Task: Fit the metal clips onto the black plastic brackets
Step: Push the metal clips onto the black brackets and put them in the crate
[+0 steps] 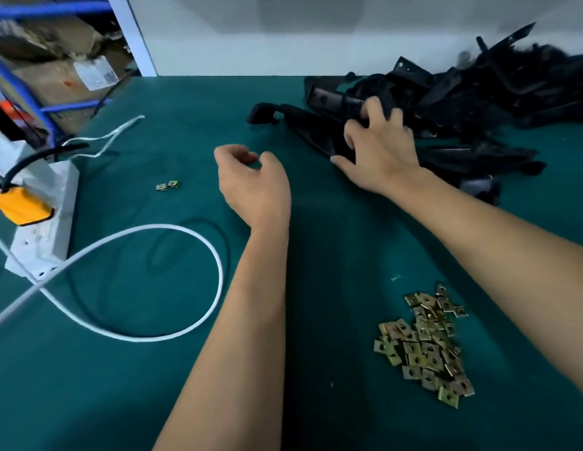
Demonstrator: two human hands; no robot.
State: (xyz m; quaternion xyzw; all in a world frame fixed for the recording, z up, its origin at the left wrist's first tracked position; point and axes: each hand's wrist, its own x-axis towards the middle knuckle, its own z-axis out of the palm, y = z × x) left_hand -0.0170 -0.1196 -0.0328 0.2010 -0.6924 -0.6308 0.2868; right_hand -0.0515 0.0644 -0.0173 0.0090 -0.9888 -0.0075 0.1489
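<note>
A heap of black plastic brackets [472,92] lies at the back right of the green table [186,131]. My right hand [381,148] reaches into the heap's near edge, its fingers curled over one long black bracket [313,131] that sticks out to the left. My left hand [254,180] hovers over the middle of the table with its fingers loosely curled and nothing visible in them. A pile of brass-coloured metal clips [427,346] lies at the front right, under my right forearm. Two loose clips [168,185] sit to the left of my left hand.
A white power strip [42,236] with a yellow plug [21,206] stands at the left edge. A white cable [173,242] loops across the front left. Cardboard boxes on a blue rack [55,73] stand behind the table's left corner. A white wall [283,34] closes the back.
</note>
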